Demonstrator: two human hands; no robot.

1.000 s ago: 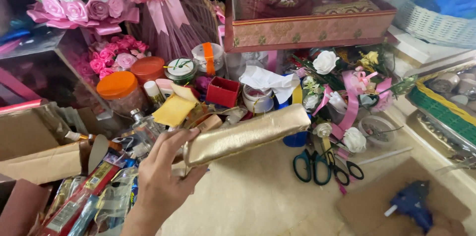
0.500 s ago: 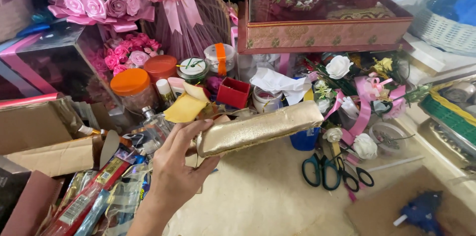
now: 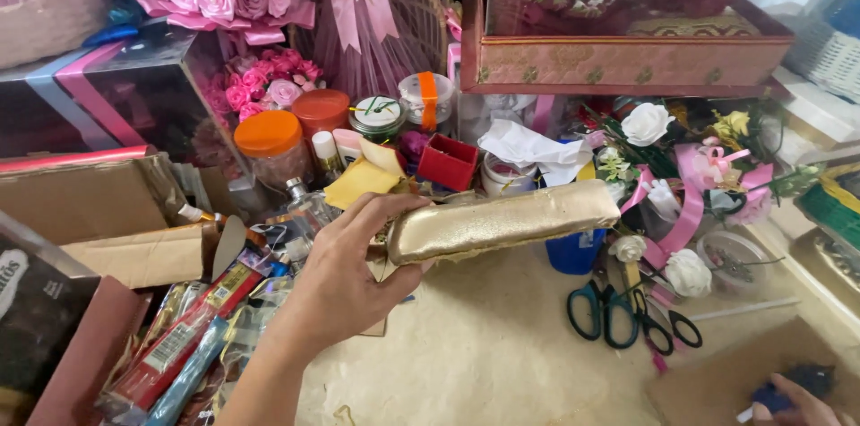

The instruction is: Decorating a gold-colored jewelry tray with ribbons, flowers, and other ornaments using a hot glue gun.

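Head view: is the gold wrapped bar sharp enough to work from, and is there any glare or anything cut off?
Head view: the gold wrapped bar in the left hand is sharp, with soft sheen and no blown-out glare; lighting is even, shadows faint; the scissors are crisp; the right hand is cut off at the bottom corner, so its grip on a blue tool is unclear.

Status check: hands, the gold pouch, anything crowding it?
Left hand grips gold pouch by its end, held level above the table. Right hand at lower corner on blue tool. Blue cup and scissors close below pouch.
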